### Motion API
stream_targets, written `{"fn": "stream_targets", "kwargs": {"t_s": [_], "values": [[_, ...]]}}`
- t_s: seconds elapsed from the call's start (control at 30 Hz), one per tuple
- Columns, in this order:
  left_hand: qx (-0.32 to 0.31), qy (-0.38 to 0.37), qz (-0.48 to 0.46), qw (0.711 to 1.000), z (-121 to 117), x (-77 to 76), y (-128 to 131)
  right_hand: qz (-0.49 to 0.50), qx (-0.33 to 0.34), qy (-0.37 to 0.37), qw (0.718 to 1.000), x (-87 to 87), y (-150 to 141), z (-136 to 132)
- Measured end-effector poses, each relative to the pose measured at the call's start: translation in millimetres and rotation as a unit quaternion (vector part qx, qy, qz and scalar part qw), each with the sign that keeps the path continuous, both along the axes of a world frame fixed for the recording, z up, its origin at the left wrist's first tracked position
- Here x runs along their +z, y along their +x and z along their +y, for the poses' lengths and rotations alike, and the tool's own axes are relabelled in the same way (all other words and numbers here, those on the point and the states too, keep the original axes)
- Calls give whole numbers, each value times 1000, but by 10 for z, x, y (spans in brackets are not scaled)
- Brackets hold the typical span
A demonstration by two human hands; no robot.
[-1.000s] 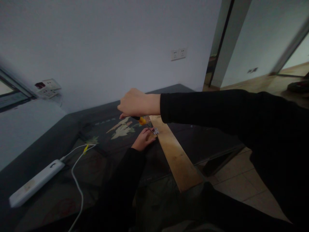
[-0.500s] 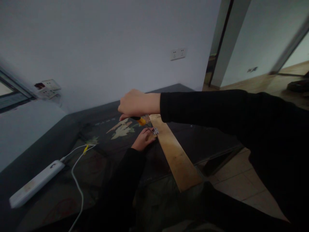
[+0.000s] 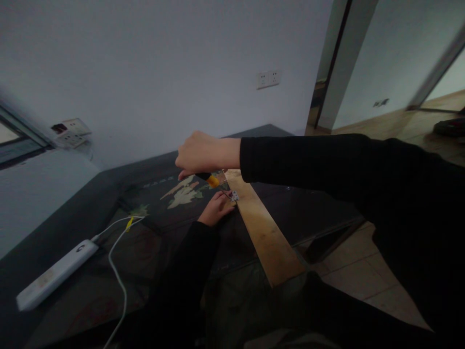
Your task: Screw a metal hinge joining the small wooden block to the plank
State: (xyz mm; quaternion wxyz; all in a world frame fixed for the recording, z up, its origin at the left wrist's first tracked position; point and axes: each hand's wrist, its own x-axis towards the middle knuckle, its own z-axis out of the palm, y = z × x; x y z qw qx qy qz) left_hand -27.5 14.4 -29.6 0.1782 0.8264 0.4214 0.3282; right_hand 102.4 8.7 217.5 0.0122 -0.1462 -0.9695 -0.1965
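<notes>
My right hand (image 3: pixel 199 154) is closed around the black and yellow handle of a screwdriver (image 3: pixel 212 182). The tool slants down to the right, and its thin shaft ends at a small metal hinge (image 3: pixel 235 195). That hinge lies at the left edge of a long wooden plank (image 3: pixel 267 228). Low on the table, my left hand (image 3: pixel 214 209) grips a small wooden piece (image 3: pixel 228 206) beside the plank, fingertips close to the hinge. My right forearm hides part of the plank's far end. Any screw under the tip is too small to make out.
The dark table (image 3: pixel 152 252) has a leaf-patterned top, and the plank overhangs its front edge. A white power strip (image 3: pixel 56 276) with a white cord (image 3: pixel 121 286) lies at left. A wall with a socket (image 3: pixel 268 79) stands behind. Tiled floor (image 3: pixel 358 271) shows at right.
My right hand has turned and shifted slightly left and up, showing more of the screwdriver's black handle. The left hand, hinge and plank stay nearly as they were.
</notes>
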Motion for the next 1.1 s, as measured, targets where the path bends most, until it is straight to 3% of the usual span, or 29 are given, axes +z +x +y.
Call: {"fn": "stream_targets", "kwargs": {"t_s": [0.13, 0.27, 0.53, 0.73, 0.97, 1.1], "values": [[0, -2, -1, 1000, -14, 9, 12, -10, -12, -32, 999, 18, -9, -13], [2, -3, 3, 1000, -17, -4, 9, -31, 24, -61, 997, 77, 19, -17], [2, 1, 8, 1000, -7, 15, 6, 22, -29, 30, 999, -11, 45, -14], [-1, -5, 12, 1000, -22, 13, -1, -28, 8, -32, 999, 39, 34, -20], [4, -5, 2, 1000, -7, 20, -6, 12, 16, 22, 1000, -21, 7, 30], [0, -5, 10, 1000, -29, 44, 10, -1, 8, -22, 1000, -4, 29, 3]]}}
